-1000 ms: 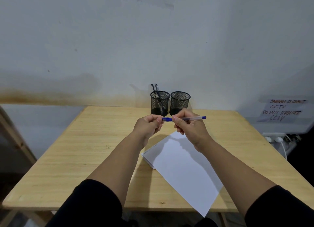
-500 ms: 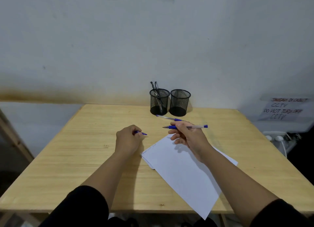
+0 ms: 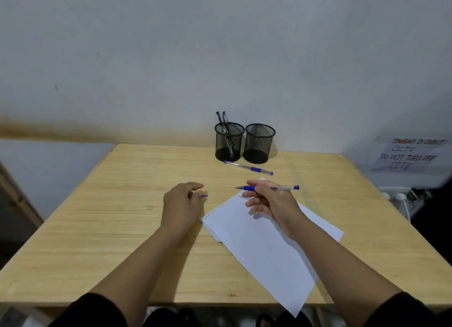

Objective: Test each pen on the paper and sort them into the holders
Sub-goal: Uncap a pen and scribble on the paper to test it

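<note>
Right hand [image 3: 271, 204] gripping uncapped blue pen [image 3: 266, 187], left hand [image 3: 182, 204] pinching its cap [image 3: 205, 196] mid-frame; could easily smear ink dragging across paper [image 3: 264, 243].

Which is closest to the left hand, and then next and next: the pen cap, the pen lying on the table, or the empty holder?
1. Pen cap: right at the left hand, at its fingertips.
2. Pen lying on the table: farther back and to the right, in front of the holders.
3. Empty holder: farthest, by the wall, the right one of the pair.
</note>
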The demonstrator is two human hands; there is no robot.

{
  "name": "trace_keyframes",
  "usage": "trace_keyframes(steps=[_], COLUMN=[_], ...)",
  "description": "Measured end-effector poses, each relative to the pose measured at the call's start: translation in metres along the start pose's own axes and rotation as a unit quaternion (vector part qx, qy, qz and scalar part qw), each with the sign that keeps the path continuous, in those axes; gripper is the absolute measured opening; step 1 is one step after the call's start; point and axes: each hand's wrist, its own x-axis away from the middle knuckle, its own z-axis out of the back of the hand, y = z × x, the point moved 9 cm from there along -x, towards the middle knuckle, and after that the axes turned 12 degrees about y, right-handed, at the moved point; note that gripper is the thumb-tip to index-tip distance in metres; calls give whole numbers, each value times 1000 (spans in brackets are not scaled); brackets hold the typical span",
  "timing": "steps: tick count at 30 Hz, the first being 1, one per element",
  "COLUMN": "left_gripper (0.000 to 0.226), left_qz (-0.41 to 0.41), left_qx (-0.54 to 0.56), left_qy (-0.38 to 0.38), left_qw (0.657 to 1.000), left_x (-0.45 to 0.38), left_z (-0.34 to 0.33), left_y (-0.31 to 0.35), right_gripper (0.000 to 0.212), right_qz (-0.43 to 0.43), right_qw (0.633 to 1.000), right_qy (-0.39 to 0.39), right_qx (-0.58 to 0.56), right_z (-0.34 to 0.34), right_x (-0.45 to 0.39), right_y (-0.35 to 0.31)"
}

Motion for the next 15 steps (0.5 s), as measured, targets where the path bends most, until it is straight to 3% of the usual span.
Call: trace_keyframes(steps=[4,15], left_gripper=[19,19], left_qz=[-50,-150], left_qx=[6,-46], left_qy=[-79,-86], left_qw=[996,984], left_x=[25,33], left_z=[-16,-29], left_y=[10,14], right_gripper=[12,13], right_qz=[9,44], right_qw=[998,990], right_qy=[23,38], right_qx=[55,130], right_z=[0,-29], right_x=[-5,-31], right_y=[10,16])
